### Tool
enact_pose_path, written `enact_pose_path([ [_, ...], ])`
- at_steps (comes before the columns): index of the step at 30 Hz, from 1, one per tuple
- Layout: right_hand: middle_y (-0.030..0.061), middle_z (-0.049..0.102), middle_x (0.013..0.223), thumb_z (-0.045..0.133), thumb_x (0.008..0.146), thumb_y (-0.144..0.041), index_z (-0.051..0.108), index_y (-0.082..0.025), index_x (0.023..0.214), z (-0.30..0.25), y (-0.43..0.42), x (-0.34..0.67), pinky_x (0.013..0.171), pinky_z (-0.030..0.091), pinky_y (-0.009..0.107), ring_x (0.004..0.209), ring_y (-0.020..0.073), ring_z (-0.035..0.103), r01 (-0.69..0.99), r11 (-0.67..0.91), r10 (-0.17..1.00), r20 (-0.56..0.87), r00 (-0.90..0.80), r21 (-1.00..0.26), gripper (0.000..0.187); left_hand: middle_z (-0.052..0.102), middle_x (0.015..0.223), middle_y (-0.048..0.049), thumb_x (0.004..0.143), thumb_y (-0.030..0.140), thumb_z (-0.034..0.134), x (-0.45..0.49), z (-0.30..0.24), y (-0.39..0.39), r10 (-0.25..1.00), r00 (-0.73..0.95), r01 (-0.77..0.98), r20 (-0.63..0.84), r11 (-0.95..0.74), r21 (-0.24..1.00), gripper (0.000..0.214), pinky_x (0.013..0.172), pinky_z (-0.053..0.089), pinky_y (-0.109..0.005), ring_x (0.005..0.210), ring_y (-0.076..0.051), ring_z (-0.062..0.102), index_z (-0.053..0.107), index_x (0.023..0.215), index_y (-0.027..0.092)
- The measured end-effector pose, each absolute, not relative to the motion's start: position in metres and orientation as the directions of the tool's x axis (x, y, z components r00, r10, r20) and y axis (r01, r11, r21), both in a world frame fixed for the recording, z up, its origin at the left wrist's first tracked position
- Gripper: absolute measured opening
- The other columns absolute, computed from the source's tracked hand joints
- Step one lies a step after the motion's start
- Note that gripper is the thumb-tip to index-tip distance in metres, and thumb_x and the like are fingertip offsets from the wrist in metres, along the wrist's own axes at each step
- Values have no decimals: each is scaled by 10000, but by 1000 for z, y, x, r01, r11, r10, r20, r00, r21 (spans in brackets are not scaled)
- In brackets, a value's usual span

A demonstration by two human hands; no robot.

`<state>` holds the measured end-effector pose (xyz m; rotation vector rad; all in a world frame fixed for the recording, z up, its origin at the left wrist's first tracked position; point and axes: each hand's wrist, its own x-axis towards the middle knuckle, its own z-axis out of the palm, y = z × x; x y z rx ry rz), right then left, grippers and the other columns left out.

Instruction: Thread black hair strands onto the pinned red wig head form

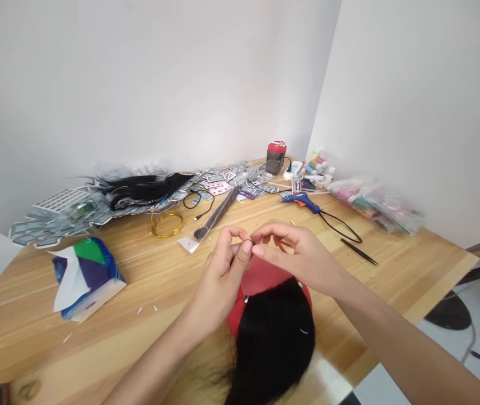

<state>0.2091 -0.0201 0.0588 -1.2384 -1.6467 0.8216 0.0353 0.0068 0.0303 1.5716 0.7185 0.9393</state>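
My left hand (224,270) and my right hand (292,250) meet fingertip to fingertip above the table, both closed in a pinch. Something small and dark shows between the tips, too little of it to name. Directly beneath them is a red rounded form (263,278), partly hidden by my hands. Long straight black hair (276,337) lies over its near side and hangs toward me. A small shiny clip or pin (246,299) sits at the left edge of the hair. Behind my right fingers, part of an orange-red loop (284,246) peeks out.
On the wooden table (172,349) are a blue-green tissue pack (90,275), a gold wire coil (167,224), a blue glue gun (301,201) and black tweezers (360,252). Farther back lie black hair bundles (142,188), many small packets and a red-lidded container (276,157).
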Motion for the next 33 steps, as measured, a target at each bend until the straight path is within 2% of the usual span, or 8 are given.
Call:
enact_pose_path([
  [8,9,679,767,694,882,-375,736,-198,825,59,-23,213,639,437,286,713,166,572,346,193,981,174,-85,-918,191,596,827,23,1062,370,369,33,37,5,791,556,182,256,-416,891,152,730,429,-255,789,-159,583,438,1144,263],
  [11,19,694,786,683,881,-332,723,-190,808,59,-24,217,672,466,295,748,179,614,372,225,974,210,-81,-901,166,589,817,3,1046,307,383,33,40,5,754,576,264,317,-538,800,158,709,402,-275,751,-171,556,514,995,233],
  [14,20,702,807,677,887,-299,720,-186,794,60,-25,220,702,476,293,768,175,630,402,254,967,235,-97,-880,152,530,739,1,1014,226,400,33,41,5,701,610,304,370,-638,707,245,682,372,-287,702,-173,512,483,783,215],
  [17,12,703,794,669,898,-299,728,-191,803,58,-24,227,665,470,275,732,160,622,442,252,968,224,-116,-861,156,498,698,6,994,170,408,34,40,5,656,639,329,401,-705,628,269,643,355,-286,657,-168,485,469,735,208],
  [22,49,743,844,595,944,-347,720,-186,871,34,-19,272,633,473,297,716,191,646,779,16,952,248,180,-627,216,597,769,-33,973,91,396,35,33,7,581,653,417,486,-812,410,262,652,409,-314,691,-197,533,563,803,199],
  [26,106,744,882,583,908,-220,696,-161,856,-5,-19,315,689,469,341,796,248,668,848,-185,923,208,324,-497,137,727,1087,-70,951,19,369,36,24,5,490,708,452,509,-868,207,308,815,532,-363,957,-231,675,604,896,211],
  [29,110,733,832,666,876,-267,685,-156,826,-32,-21,329,644,463,320,736,240,673,866,-273,926,130,355,-419,123,684,1323,-77,899,-31,357,38,17,-4,449,762,434,468,-889,147,379,917,571,-389,1188,-244,661,618,1012,219],
  [33,107,713,906,691,903,-302,657,-153,807,-51,-19,331,727,505,326,833,227,677,874,-314,927,78,366,-371,180,692,1326,-76,789,-61,336,42,18,-18,353,851,355,388,-932,68,450,803,635,-351,1190,-251,685,635,990,208],
])
